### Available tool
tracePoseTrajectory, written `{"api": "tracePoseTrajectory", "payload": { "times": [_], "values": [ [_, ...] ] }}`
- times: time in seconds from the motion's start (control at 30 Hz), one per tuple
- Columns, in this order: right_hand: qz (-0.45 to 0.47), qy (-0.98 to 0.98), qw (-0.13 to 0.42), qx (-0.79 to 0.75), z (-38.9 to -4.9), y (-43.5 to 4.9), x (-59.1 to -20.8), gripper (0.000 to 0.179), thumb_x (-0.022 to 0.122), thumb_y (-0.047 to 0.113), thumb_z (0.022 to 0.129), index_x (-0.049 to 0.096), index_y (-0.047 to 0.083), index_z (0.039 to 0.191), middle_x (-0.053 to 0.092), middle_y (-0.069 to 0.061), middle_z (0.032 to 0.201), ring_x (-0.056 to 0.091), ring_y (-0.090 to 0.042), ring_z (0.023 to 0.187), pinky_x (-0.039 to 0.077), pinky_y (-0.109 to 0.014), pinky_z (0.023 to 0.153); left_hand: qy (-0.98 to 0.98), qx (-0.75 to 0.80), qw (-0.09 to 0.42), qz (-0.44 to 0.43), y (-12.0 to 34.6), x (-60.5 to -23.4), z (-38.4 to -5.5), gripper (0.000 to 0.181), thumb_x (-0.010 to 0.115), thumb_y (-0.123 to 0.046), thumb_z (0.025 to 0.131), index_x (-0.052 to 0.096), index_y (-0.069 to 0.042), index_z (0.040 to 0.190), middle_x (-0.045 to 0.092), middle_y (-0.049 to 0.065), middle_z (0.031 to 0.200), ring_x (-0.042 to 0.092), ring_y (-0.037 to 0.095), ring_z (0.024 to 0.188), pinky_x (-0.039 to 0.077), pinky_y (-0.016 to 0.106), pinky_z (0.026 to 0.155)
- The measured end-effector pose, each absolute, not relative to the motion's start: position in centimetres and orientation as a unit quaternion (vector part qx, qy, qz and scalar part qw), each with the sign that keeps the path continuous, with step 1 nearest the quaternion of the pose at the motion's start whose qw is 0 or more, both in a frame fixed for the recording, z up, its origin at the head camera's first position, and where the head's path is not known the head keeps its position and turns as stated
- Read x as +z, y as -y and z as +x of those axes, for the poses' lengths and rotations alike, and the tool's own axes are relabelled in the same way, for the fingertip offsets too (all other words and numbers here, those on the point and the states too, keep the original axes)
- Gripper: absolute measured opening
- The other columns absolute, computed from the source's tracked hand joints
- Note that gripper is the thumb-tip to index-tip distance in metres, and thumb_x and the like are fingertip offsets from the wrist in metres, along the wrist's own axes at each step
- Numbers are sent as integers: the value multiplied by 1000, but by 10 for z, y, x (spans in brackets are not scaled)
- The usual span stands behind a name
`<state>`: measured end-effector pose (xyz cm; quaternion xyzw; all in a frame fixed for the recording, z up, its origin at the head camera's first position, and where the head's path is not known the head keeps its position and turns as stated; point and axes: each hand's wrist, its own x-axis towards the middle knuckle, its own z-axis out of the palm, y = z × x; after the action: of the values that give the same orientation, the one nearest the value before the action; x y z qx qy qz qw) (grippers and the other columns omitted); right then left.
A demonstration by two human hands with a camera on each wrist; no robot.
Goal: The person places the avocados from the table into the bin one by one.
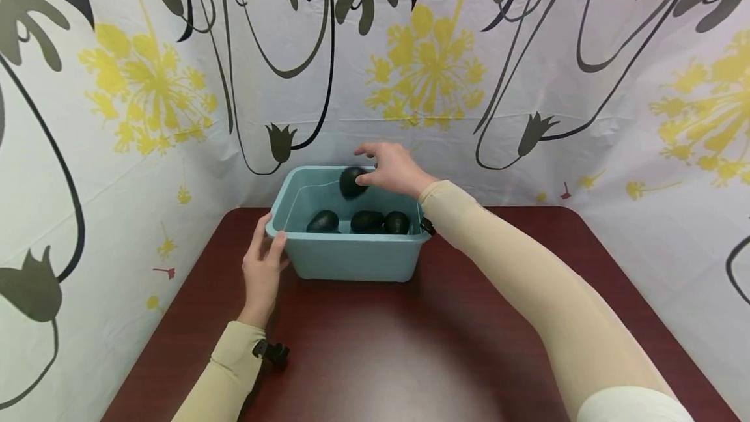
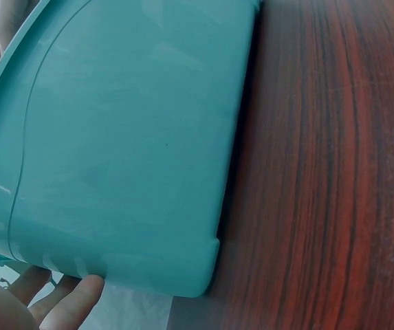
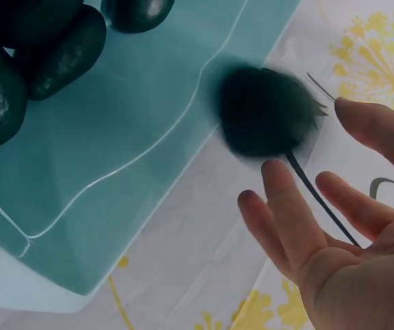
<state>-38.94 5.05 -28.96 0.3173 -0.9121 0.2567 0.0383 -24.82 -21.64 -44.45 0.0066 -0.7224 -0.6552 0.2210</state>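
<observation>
A light-blue plastic bin (image 1: 351, 256) stands on the table, with several dark avocados (image 1: 367, 221) lying on its bottom. My left hand (image 1: 263, 269) grips the bin's left front corner, its fingers against the wall in the left wrist view. Above the bin's back part, my right hand (image 1: 395, 168) has its fingers spread. One blurred avocado (image 3: 262, 110) is in the air just off the right fingertips, apart from them in the right wrist view. In the head view this avocado overlaps the right thumb.
The dark red wooden table (image 1: 363, 337) extends in front of the bin and to both sides. Behind it hangs a white cloth (image 1: 281, 38) with grey and yellow flowers, close to the bin's back edge. Each wrist wears a black strap.
</observation>
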Motion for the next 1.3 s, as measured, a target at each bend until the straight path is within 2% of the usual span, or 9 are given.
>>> {"api": "tracePoseTrajectory", "payload": {
  "times": [0.07, 0.27, 0.6, 0.83, 1.1, 1.3],
  "values": [
    [318, 915, 31, 246, -389, -51, -292, 54, 76, 31, 92, 57, 19, 141, 56, -5, 140, 50, -25, 129, 46, -45, 98, 722, -656, 221, 5, 216, -444, -248, 56, 63, -39, 100, 44, -34, 152, 50, 10, 146, 56, 29, 123, 49, 59, 91],
    [322, 916, 28, 238, -385, -52, -298, 50, 74, 31, 93, 59, 20, 140, 55, -7, 141, 49, -26, 129, 46, -46, 99, 718, -659, 223, 4, 217, -444, -247, 57, 64, -39, 100, 44, -32, 153, 51, 10, 146, 56, 28, 122, 50, 58, 90],
    [333, 910, 30, 245, -371, -65, -289, 49, 71, 32, 95, 57, 22, 141, 54, 0, 141, 50, -25, 128, 46, -45, 98, 722, -655, 224, 9, 217, -446, -249, 57, 64, -39, 100, 43, -33, 153, 50, 11, 145, 56, 30, 123, 49, 59, 91],
    [340, 906, 57, 246, -357, -76, -280, 50, 70, 33, 96, 55, 24, 143, 53, 3, 142, 55, -23, 120, 48, -42, 93, 725, -651, 223, 11, 217, -444, -248, 57, 63, -38, 100, 43, -33, 153, 51, 13, 144, 55, 32, 123, 49, 60, 91],
    [355, 899, 83, 242, -342, -93, -280, 51, 69, 33, 97, 53, 24, 144, 54, 2, 141, 53, -20, 122, 47, -42, 96, 729, -650, 213, 9, 218, -440, -246, 59, 63, -40, 100, 42, -32, 154, 50, 12, 145, 55, 30, 124, 49, 59, 91],
    [360, 896, 102, 239, -330, -107, -281, 50, 69, 33, 97, 54, 24, 144, 54, 3, 141, 53, -20, 121, 46, -43, 96, 733, -647, 210, 13, 222, -453, -254, 58, 63, -43, 99, 41, -40, 152, 50, 7, 146, 55, 28, 124, 51, 57, 90]
  ]
}}
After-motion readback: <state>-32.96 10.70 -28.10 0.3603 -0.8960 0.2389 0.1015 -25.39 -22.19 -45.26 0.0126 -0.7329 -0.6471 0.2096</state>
